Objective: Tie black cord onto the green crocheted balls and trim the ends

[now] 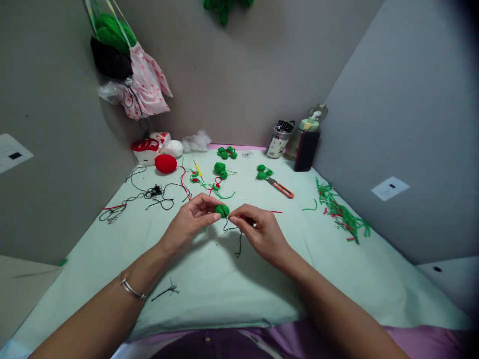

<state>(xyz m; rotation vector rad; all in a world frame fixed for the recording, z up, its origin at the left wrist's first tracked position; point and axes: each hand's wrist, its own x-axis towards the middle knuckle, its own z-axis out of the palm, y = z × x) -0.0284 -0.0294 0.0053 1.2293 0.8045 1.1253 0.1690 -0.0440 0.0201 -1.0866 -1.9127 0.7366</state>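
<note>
Clock directions run from the green crocheted piece point(222, 211), with twelve straight away from me. I have it over the near-middle of the worktop point(269, 289), pinched between the thumb and fingers of my left hand point(189, 218). My right hand point(262, 230), at four o'clock, has its fingertips pressed together near the black thread point(226, 224); over this feed I cannot tell whether a needle is between them.

My main worry is the thread: its slack curls under the right hand, so a pull could knot it, or too hard a tug could pucker the knit or roll it out of my left fingers. A needle, if there is one, could prick the left thumb, which sits close. If my left forearm sweeps toward ten o'clock, it might drag the tangled black cord point(155, 190). The orange-handled snips point(284, 190) lie at two o'clock, blades toward small green pieces point(262, 175), and a careless grab could nick them.

As for containers, a cup point(277, 143) at one o'clock holds dark pens point(285, 125). Beside it stands a green-lidded bottle point(294, 143); I can't make out its contents. At eleven, green yarn point(111, 31) sits high in a hanging bag, beside a pink spotted bag point(146, 85) whose inside is hidden.
</note>
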